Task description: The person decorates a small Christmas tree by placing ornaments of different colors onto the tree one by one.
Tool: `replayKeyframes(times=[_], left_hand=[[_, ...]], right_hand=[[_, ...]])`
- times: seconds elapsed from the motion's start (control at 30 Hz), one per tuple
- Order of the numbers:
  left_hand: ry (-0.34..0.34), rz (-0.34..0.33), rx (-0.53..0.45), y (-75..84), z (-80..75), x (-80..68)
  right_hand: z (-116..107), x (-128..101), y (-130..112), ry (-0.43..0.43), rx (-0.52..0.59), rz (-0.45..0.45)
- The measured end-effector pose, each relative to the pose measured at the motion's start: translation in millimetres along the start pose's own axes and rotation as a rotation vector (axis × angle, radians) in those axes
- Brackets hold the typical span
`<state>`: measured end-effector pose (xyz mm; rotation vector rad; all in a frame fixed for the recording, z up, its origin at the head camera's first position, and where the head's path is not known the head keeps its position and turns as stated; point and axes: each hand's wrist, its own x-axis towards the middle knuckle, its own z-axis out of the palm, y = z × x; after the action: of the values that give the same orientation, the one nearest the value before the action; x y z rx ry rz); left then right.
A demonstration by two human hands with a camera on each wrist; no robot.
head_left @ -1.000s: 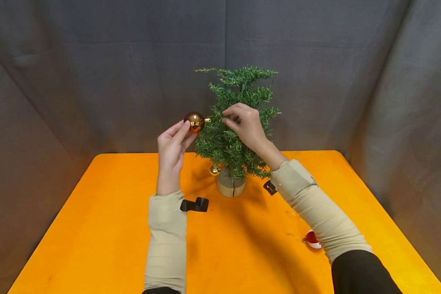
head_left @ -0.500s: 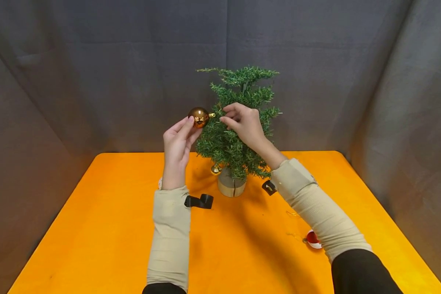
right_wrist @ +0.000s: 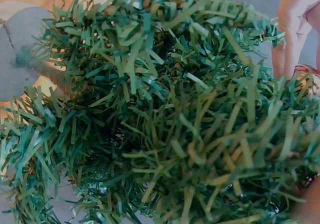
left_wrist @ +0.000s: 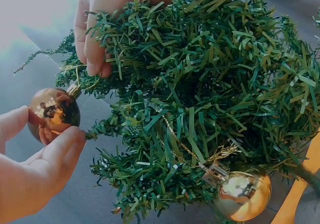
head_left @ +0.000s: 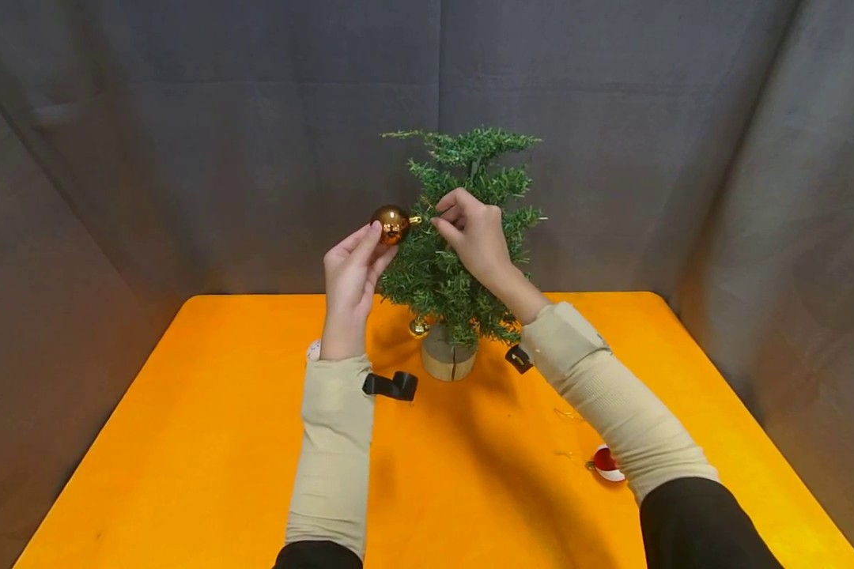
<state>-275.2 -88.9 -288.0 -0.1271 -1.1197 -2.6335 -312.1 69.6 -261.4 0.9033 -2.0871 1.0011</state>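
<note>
L hand (head_left: 352, 265) has its grip clamped on a copper bauble (head_left: 390, 223), fingertips under and beside the ball, cap end pointing toward the small tree (head_left: 462, 237). In the L wrist view the bauble (left_wrist: 52, 114) sits between thumb and fingers (left_wrist: 62, 151), w/ a thin hanger loop running from its cap up into the needles; where the loop ends is hard to make out.

R hand (head_left: 473, 233) is just past the bauble's cap, fingers curled and pinched in the foliage at a branch tip. L wrist view shows those fingertips (left_wrist: 95, 58) pressed together on the needles, prob. on the loop too, but can't tell for sure. R wrist view is nearly all blurred green; only a strip of the L hand's fingers (right_wrist: 292, 33) shows at the edge, bauble mostly hidden.

Below the grip, a gold bauble (left_wrist: 242, 194) hangs on a low branch, partly cut off by the frame; from the head cam it's only a small glint (head_left: 417, 326) beside the wooden base (head_left: 448, 359). Tree stands on an orange table (head_left: 185, 442). Near the R forearm lies a red-and-white bauble (head_left: 605, 464), half covered by the sleeve. A pale object (head_left: 314, 349) peeks out behind the L wrist, too hidden to identify.
</note>
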Motion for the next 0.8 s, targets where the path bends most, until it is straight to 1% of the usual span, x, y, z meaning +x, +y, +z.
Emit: replayKeyframes(times=[0.13,0.3,0.53,0.67,0.8], left_hand=[[0.016,0.009,0.012,-1.2,1.9,2.0],[0.036,0.007,0.053,-3.3,2.4,3.5],[0.066,-0.001,0.092,-6.3,4.0,6.2],[0.079,0.003,0.159,-7.5,4.8,7.7],[0.105,0.020,0.249,-7.9,6.7,8.6]], right_hand=[[-1.9,0.9,-0.4,-0.008,-0.061,-0.010],[-4.0,1.0,0.0,-0.047,-0.155,-0.016],[-4.7,2.3,0.4,-0.080,-0.197,0.001],[-4.3,2.3,-1.6,-0.088,-0.260,0.026],[-3.8,3.1,-3.8,-0.080,-0.299,0.025]])
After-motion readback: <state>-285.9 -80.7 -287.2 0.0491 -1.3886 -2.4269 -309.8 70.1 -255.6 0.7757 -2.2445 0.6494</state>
